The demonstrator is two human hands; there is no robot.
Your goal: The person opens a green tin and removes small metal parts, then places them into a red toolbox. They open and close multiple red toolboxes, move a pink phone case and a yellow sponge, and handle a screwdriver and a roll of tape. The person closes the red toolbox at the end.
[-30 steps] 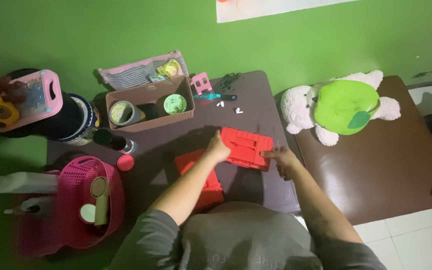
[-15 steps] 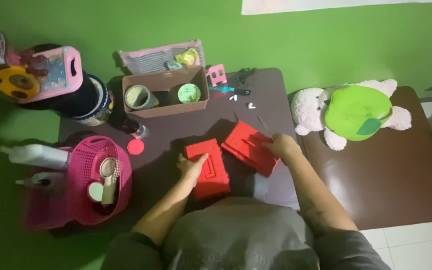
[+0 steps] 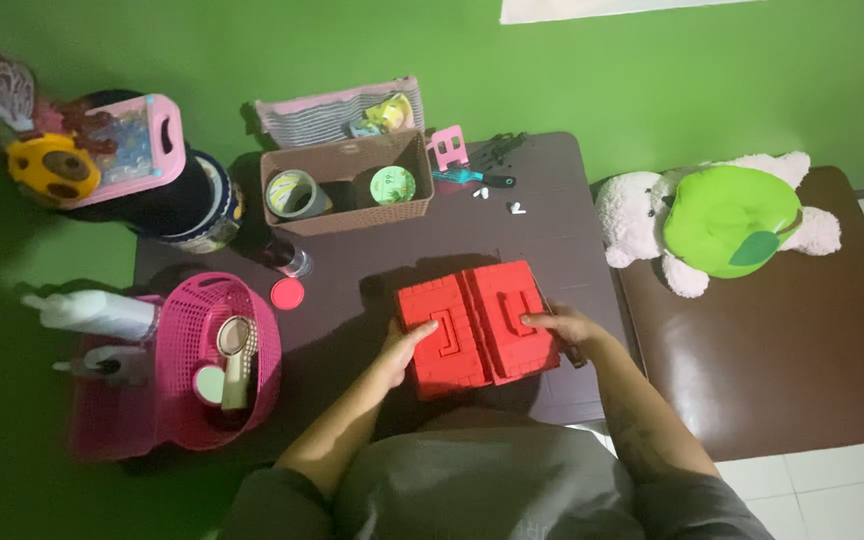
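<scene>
Both hands, left [image 3: 399,347] and right [image 3: 564,328], are gripping two red brick-patterned panels [image 3: 479,325] with curled fingers, just below the brown basket [image 3: 352,213].

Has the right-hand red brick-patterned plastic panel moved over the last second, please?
Yes. The right red panel came away from the brown rectangular basket, toward the person, beside the left red panel.
</scene>
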